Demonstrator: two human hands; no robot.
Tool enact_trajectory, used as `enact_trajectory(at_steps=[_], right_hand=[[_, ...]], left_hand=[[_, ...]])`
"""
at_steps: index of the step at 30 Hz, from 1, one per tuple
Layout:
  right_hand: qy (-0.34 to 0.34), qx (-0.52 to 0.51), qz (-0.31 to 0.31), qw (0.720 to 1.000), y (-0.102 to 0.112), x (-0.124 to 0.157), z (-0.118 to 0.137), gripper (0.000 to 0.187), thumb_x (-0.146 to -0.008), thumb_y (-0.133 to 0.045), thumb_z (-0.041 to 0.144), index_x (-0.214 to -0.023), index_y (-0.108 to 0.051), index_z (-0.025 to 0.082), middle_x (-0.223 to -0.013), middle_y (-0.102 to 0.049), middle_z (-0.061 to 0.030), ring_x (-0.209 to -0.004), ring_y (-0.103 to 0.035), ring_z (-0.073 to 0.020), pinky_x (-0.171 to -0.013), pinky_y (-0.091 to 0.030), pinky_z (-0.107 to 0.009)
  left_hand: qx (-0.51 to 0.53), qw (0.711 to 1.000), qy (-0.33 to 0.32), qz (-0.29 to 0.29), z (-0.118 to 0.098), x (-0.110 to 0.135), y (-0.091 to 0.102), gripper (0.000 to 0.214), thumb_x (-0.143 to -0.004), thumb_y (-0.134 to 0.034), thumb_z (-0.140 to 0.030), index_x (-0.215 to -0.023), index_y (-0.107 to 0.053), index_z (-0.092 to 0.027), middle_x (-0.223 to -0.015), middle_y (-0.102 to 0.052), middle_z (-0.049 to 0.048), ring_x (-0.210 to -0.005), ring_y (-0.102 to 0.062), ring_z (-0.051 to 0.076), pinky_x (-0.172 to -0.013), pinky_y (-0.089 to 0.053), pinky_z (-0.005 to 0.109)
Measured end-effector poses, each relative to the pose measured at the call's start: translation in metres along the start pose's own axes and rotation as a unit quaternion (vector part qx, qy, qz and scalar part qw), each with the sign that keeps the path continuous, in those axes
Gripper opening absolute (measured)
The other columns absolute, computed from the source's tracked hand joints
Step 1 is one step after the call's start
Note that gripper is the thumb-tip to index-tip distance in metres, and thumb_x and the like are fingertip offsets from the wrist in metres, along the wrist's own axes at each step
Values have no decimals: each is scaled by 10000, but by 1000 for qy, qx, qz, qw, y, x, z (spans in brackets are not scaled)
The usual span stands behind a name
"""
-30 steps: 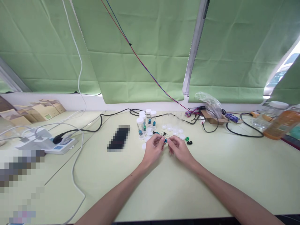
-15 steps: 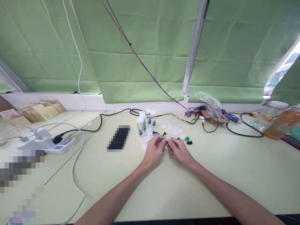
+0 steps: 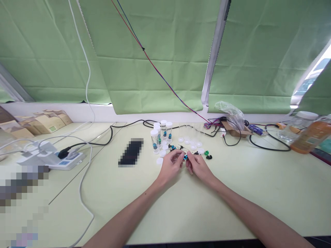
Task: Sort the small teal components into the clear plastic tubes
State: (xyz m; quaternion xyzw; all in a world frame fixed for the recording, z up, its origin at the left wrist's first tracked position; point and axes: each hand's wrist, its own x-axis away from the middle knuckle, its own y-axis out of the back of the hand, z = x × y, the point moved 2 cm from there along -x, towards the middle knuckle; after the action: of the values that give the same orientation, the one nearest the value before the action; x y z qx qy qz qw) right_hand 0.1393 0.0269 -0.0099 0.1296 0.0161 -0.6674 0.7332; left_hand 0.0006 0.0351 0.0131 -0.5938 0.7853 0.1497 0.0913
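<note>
My left hand (image 3: 170, 165) and my right hand (image 3: 199, 166) meet above the table, both with fingers pinched. Between their fingertips sits a small shiny blue part (image 3: 185, 157), too small to make out its kind. Just beyond the hands lie loose black and blue pieces (image 3: 172, 147), partly hidden by the fingers. Right of my right hand are a small green piece (image 3: 206, 152) and a black piece (image 3: 209, 157). Clear tubes with white caps (image 3: 155, 142) stand behind my left hand, blue and green pieces inside them.
White round discs (image 3: 193, 147) and several open clear tubes (image 3: 197, 130) are behind the hands. A dark blurred rectangle (image 3: 131, 152) lies to the left, near a power strip (image 3: 68, 162). Black cables, a cardboard tray (image 3: 236, 131) and an orange bottle (image 3: 310, 136) occupy the right.
My right hand has shifted slightly, its lower fingers moving a little right. More of the blue part shows between the fingertips. My left hand has hardly moved.
</note>
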Motion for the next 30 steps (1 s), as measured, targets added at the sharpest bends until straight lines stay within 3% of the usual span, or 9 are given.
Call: enact_trajectory(at_steps=[8,18,30], right_hand=[[16,-36,13,999,1,0,2,350,-867,-543,581,-855,-476,238,-430,-421,95,-376,-344,-106,-408,-265,-232],[22,-24,19,999,0,2,4,366,-910,-486,560,-782,-503,218,-449,-437,73,-391,-375,-103,-423,-311,-236],[24,-10,11,1000,0,1,5,415,-930,-441,565,-719,-483,211,-447,-428,65,-395,-379,-100,-430,-318,-239]], left_hand=[[13,999,17,-30,2,-3,2,278,-863,-574,-439,-857,-641,-169,-672,-567,3,-573,-501,118,-574,-419,248],[25,1000,9,-13,6,-2,2,304,-903,-517,-440,-852,-627,-161,-726,-589,16,-587,-499,118,-590,-422,255],[10,1000,12,-10,6,-2,1,283,-902,-526,-422,-848,-626,-163,-653,-548,-9,-581,-488,109,-579,-402,235]])
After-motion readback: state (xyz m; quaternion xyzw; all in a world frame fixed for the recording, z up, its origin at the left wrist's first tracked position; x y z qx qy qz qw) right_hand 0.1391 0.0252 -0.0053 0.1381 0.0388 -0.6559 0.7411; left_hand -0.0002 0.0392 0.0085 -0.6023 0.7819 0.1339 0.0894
